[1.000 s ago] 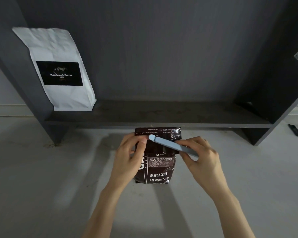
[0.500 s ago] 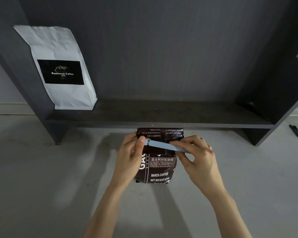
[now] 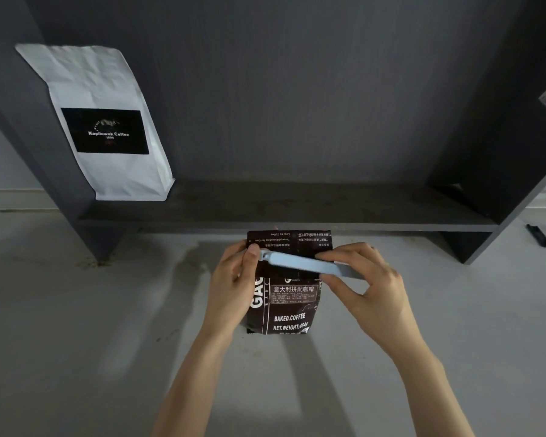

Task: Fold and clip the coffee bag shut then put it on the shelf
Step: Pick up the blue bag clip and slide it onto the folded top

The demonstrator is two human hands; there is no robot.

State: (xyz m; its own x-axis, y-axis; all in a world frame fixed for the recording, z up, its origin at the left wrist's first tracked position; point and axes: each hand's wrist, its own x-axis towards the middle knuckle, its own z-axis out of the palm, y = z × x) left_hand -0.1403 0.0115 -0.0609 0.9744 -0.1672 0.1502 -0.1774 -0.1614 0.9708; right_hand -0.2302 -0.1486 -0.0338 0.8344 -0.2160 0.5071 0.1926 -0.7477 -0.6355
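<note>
Clip now lies flatter across bag; left hand and right hand pinch its ends.

Both hands on dark coffee bag — left hand, right hand pinching blue clip across folded top.

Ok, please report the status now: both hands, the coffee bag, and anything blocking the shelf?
Left hand and right hand on blue clip across folded dark coffee bag. Shelf open beside white bag.
</note>
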